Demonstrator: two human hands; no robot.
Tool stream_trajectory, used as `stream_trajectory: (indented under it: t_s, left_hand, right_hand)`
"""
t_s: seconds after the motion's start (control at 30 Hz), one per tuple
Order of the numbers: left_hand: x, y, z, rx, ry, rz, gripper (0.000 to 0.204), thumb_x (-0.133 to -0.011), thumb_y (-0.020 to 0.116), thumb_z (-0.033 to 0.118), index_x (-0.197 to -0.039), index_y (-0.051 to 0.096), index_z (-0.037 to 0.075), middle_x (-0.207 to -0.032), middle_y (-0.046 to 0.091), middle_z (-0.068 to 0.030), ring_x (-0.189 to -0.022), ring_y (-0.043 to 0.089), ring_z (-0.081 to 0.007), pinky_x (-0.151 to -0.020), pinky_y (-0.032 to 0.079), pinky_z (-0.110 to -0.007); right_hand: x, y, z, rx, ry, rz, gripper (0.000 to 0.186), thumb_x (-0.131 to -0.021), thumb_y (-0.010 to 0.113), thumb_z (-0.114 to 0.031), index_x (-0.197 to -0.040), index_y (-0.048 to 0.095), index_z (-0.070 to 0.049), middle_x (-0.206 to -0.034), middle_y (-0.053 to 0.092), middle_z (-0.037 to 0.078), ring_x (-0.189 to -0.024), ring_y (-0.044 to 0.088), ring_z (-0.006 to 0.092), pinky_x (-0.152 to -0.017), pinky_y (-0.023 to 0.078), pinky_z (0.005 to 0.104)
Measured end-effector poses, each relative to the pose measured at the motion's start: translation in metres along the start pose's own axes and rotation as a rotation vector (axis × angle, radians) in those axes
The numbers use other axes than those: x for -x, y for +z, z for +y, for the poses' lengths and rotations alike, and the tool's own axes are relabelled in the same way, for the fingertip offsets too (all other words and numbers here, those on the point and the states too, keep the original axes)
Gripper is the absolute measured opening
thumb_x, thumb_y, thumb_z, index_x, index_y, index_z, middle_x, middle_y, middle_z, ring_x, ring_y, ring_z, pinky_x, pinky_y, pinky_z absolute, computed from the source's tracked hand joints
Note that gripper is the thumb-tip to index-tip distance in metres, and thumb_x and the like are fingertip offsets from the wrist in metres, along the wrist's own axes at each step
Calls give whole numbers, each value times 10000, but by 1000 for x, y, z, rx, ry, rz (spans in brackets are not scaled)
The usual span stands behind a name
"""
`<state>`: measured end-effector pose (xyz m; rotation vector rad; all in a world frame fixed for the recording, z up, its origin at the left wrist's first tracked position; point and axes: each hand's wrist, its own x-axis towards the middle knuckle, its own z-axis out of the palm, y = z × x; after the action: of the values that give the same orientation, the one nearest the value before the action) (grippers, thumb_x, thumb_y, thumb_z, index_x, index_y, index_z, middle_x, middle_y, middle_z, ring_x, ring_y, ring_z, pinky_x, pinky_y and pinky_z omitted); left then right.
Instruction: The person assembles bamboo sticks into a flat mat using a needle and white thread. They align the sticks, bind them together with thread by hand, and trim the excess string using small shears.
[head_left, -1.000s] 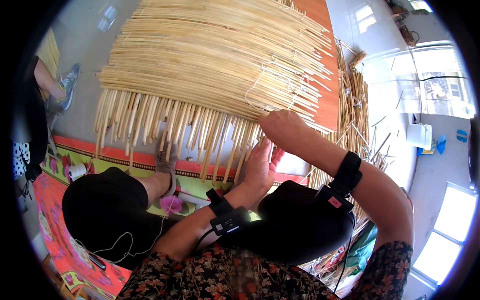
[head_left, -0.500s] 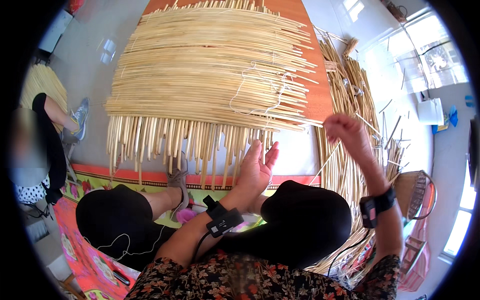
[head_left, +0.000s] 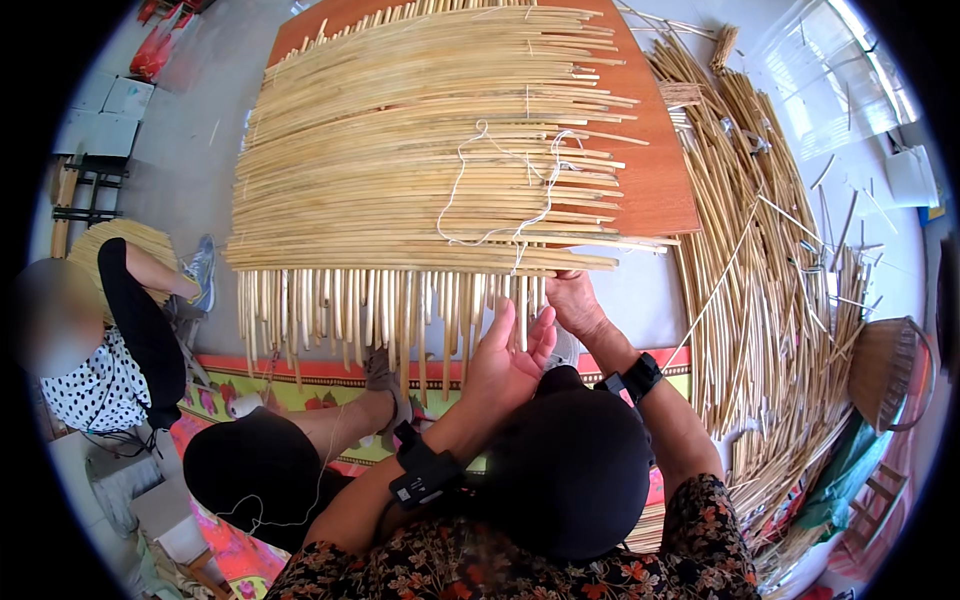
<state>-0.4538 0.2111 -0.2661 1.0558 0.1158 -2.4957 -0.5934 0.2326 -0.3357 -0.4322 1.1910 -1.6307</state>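
A mat of pale straw-coloured reed stalks (head_left: pixel 400 170) lies on a reddish-brown board, with a layer of crosswise stalk ends (head_left: pixel 340 305) jutting toward me below its front edge. Palm up, my left hand (head_left: pixel 508 355) is under these ends near the right side; its thumb and fingers are apart, with a stalk end between them. My right hand (head_left: pixel 580 303) is at the front edge just right of it, fingers closed on the frontmost reed stalk (head_left: pixel 590 262); its fingertips are partly hidden. A loose white thread (head_left: pixel 458 180) loops over the mat and runs down to that edge.
Loose reed stalks (head_left: pixel 735 270) are heaped on the floor at right, beside a wicker basket (head_left: pixel 882 375). The reddish-brown board (head_left: pixel 655 180) shows at the mat's right. A co-worker in a dotted top (head_left: pixel 85 385) sits at left. Another thread (head_left: pixel 258 510) lies across my leg.
My right hand has come left and down from beyond the stalk tips to the mat's front edge. My left hand stays palm up under the stalk ends. The view has shifted a little.
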Motion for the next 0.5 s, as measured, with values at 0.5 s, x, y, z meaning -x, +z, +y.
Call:
stream_trajectory:
  t_s: [0.5]
  left_hand:
    - [10,8,-2,-77,50,96,255,-986,546,312,-1181,538,148,-1238,586,-76,-1138,595,-203,-936,530,-364]
  right_hand:
    - [11,-59,55,753,-389,-260,160,-831,601,31,-977,648,-17,-958,645,93,-867,615,254,-760,506,361]
